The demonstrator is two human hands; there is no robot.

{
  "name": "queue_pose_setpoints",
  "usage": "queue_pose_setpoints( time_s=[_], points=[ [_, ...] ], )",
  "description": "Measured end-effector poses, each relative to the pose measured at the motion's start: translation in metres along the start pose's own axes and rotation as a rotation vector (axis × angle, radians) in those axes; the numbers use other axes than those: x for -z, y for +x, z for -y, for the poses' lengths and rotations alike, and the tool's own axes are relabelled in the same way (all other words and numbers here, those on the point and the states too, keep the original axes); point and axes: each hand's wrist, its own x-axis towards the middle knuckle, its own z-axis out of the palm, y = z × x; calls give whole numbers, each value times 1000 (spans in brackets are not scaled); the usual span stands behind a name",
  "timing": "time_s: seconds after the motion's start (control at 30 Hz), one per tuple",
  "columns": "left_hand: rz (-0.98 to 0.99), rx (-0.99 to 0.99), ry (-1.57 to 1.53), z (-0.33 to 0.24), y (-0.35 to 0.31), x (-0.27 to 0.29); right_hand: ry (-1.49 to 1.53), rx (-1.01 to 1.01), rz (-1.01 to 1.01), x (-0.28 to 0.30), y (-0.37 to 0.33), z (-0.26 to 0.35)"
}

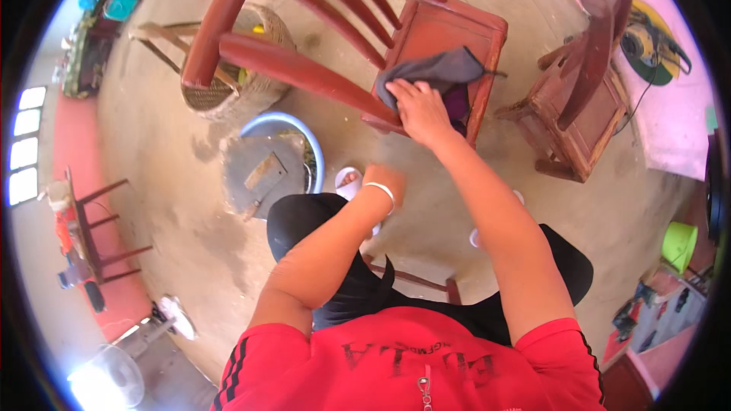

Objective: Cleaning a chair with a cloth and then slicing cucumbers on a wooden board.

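My right hand reaches forward onto the seat of a reddish-brown wooden chair. Its fingers grip the near side of a bunched grey cloth. A dark purple patch of fabric shows beside it, partly under the wrist; whether it belongs to the same cloth I cannot tell. The chair's slatted back leans toward the upper left. My left hand, with a white band at the wrist, hangs above the floor in front of my knees. Motion smears its fingers, and nothing can be made out in them.
A second wooden chair stands to the right. Left of my hands are a woven basket and a blue-rimmed basin partly covered by a grey board. A fan stands at lower left, a lime-green bin at right.
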Motion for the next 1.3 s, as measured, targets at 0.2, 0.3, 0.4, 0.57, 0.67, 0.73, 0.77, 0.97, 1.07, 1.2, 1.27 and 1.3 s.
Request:
queue_pose_setpoints(
  time_s=[0.2,0.3,0.4,0.57,0.67,0.73,0.77,0.97,1.07,1.2,1.27,1.3],
  points=[
    [-242,-141,-216,-2,-15,26,-381,-113,-59,14,-5,-35],
    [-146,-164,-196,4,-25,24,-391,-60,-42,15,-29,-29],
    [-79,-195,-161,-1,-26,22,-357,-150,68,29,-58,-16],
    [-80,-171,-216,12,-29,26,-119,-257,74,50,-100,1],
    [-35,-148,-213,27,-30,13,266,-527,106,59,-127,23],
    [-28,-148,-190,22,-27,18,421,-706,41,78,-157,2],
    [-49,-198,-168,15,-21,21,623,-850,4,89,-172,-9],
    [-70,-167,-143,22,-12,1,1053,-1328,-182,176,-193,-19],
    [-56,-154,-126,23,-19,1,227,-1010,-82,215,-230,-119],
    [-96,-189,-131,12,-21,1,-66,-789,-140,326,-236,-246],
    [-117,-244,-146,6,-35,13,-174,-882,-342,376,-231,-276],
    [-102,-240,-175,10,-50,8,-399,-796,-195,356,-222,-265]
  ],
)
